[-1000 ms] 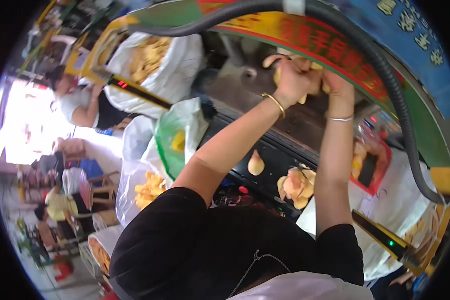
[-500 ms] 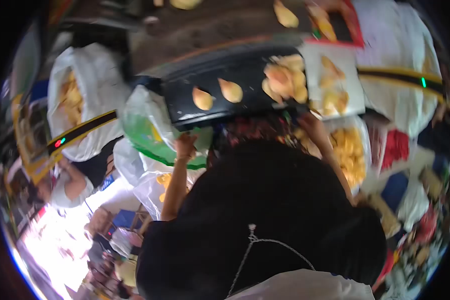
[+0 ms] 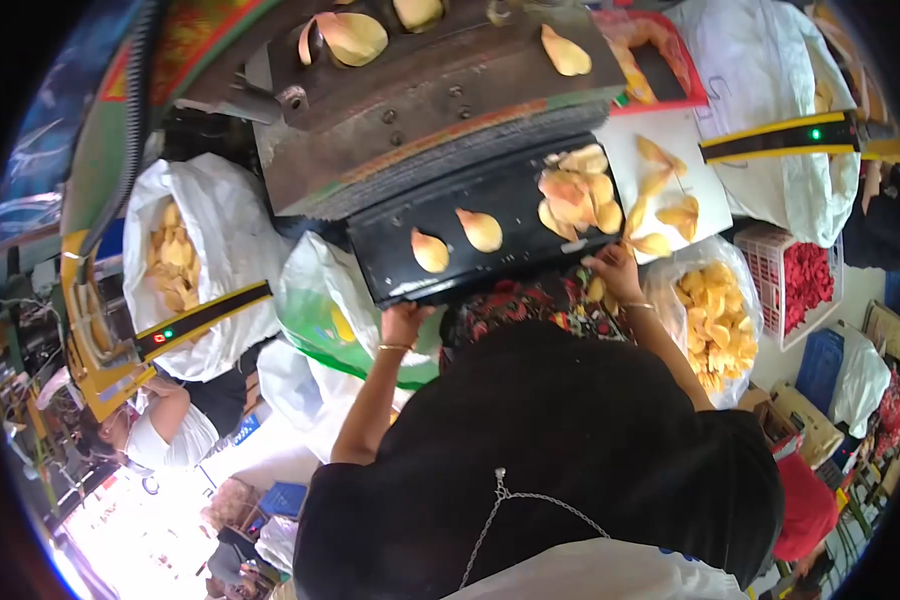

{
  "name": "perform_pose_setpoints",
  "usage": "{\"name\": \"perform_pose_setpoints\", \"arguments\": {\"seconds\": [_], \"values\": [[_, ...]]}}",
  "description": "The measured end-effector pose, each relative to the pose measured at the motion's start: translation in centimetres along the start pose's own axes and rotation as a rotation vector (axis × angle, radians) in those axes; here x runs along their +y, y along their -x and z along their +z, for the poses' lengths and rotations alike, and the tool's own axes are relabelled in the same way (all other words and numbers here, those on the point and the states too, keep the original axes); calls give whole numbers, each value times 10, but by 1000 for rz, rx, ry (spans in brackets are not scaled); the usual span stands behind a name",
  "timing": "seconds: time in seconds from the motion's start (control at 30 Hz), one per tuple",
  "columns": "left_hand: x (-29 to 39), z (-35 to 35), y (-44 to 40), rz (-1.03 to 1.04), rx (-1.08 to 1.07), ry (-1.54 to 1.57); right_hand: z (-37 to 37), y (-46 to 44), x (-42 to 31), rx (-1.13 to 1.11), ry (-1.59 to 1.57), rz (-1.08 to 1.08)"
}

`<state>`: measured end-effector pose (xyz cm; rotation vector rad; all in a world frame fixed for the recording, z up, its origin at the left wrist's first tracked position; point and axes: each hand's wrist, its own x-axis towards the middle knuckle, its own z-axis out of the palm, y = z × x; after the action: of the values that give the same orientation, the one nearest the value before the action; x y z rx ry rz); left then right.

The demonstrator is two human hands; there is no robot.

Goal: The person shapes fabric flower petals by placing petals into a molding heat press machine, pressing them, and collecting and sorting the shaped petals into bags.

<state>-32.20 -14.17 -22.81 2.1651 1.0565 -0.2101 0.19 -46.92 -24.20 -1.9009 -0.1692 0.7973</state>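
A black tray [image 3: 390, 255] lies in front of me, against the metal machine. Two single yellow-orange petals [image 3: 481, 230] rest on its left and middle, and a pile of petals [image 3: 578, 192] sits at its right end. My left hand [image 3: 405, 322] is closed on the tray's near left corner, its fingertips partly hidden. At the near right corner my right hand [image 3: 615, 268] has its thumb and fingers closed on the tray edge. Just beyond that hand, loose petals [image 3: 678, 215] lie on a white board [image 3: 705, 150].
The metal press block [image 3: 360, 150] carries more petals. Yellow-and-black light bars [image 3: 205, 318] flank me. White sacks [image 3: 240, 215] of petals stand left and right. A clear bag [image 3: 760, 310] of yellow petals is at right, beside a crate [image 3: 760, 265] with red pieces. Another person [image 3: 175, 425] is at left.
My left hand has moved from beside the green-and-white bag to the tray's near left corner. My right hand stays by the right corner. The view has shifted and sharpened.
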Motion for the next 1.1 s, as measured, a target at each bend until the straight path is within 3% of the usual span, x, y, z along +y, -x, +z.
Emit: {"name": "perform_pose_setpoints", "arguments": {"seconds": [0.23, 0.3, 0.43, 0.5, 0.63, 0.7, 0.73, 0.77, 0.83, 0.87, 0.9, 0.93, 0.97, 1.03, 1.1], "values": [[-13, 10, -6, 188, 109, 66, -1, 2, -20, -73, -148, 82], [-9, 15, -3, 262, 79, 75, -6, 1, -16, -67, 2, 26], [-1, 5, -4, 136, 34, 55, -6, -11, 16, -51, 31, 38], [0, 5, -4, 0, 9, 118, -6, -16, 19, -56, 56, 28], [7, 0, -1, -63, -28, 165, -14, 2, 1, -74, 104, -24], [3, -13, 21, -47, 7, 43, -25, 28, -19, -2, -228, 81], [6, -21, 20, -7, 54, -50, -39, 52, -32, 134, -227, 42], [18, -28, 16, 30, 55, -48, -64, 73, -49, 280, -211, -9], [39, -39, 39, 477, 282, -76, -115, 97, -83, 336, 142, -6], [77, -51, 40, 654, 234, -384, -127, 105, -90, 327, 146, 24], [126, -60, 18, 835, 195, -693, -142, 94, -98, 333, 301, -114], [164, -53, 1, 783, 157, -366, -154, 74, -104, 344, 451, -273], [201, -44, -11, 723, 116, -48, -160, 60, -104, 347, 438, -281], [273, -28, -36, 578, -75, 183, -177, 32, -109, 356, 662, -458], [325, -12, -56, 855, -7, 69, -192, 9, -115, 344, 657, -442]]}}
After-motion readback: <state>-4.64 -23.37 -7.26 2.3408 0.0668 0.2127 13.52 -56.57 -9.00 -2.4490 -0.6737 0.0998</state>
